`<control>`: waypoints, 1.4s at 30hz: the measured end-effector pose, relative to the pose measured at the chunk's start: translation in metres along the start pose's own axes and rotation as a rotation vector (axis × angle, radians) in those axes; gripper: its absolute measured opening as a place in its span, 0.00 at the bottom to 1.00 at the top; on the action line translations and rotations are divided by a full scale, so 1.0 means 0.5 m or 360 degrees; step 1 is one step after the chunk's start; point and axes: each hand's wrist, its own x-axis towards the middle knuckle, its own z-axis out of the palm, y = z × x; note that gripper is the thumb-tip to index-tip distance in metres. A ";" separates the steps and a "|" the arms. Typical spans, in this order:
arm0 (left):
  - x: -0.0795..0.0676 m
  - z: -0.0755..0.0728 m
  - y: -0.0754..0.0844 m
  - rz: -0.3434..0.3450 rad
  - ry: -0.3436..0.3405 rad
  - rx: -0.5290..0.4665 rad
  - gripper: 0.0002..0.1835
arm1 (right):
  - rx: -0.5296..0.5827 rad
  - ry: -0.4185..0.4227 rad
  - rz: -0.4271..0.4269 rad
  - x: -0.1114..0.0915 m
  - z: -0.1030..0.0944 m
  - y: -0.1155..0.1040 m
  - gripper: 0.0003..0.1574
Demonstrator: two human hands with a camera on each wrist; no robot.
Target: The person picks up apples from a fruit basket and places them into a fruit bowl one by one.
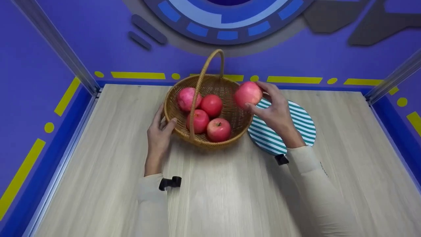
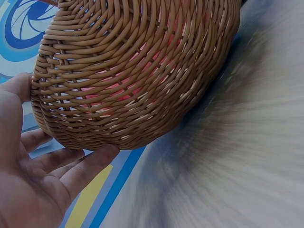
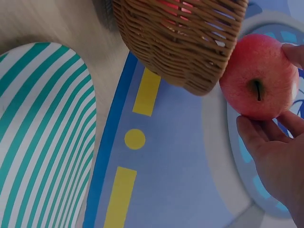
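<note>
By the basket [image 1: 215, 144], my right hand [image 1: 277, 110] pinches an apple [image 1: 248, 94], likely firm and slick, best held round its middle.

Head view: basket [image 1: 227, 88] at centre of the frame, over the table [image 1: 213, 194]; four apples [image 1: 218, 130] inside, toward its left and lower parts. Left hand [image 1: 159, 133] at the basket's left side; right hand [image 1: 275, 108], right of centre, holding a fifth apple [image 1: 248, 94] before the right rim. Disc [image 1: 304, 120] on the table, right of the basket, partly beneath the right hand. Wall [image 1: 98, 39] behind, across the upper frame.

Softly lit, tabletop [image 2: 247, 152] seemingly blurred (left-wrist view)
</note>
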 end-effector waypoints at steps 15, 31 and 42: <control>-0.002 -0.003 0.001 0.0009 -0.0007 0.0028 0.39 | 0.0256 0.0289 0.0117 -0.020 -0.052 0.042 0.43; -0.002 -0.004 0.003 0.0001 -0.0015 -0.0031 0.40 | 0.0170 0.0414 0.0410 -0.034 -0.078 0.120 0.47; 0.001 -0.002 0.001 0.0033 0.0000 -0.0042 0.39 | 0.0078 0.0414 0.0576 -0.038 -0.085 0.178 0.48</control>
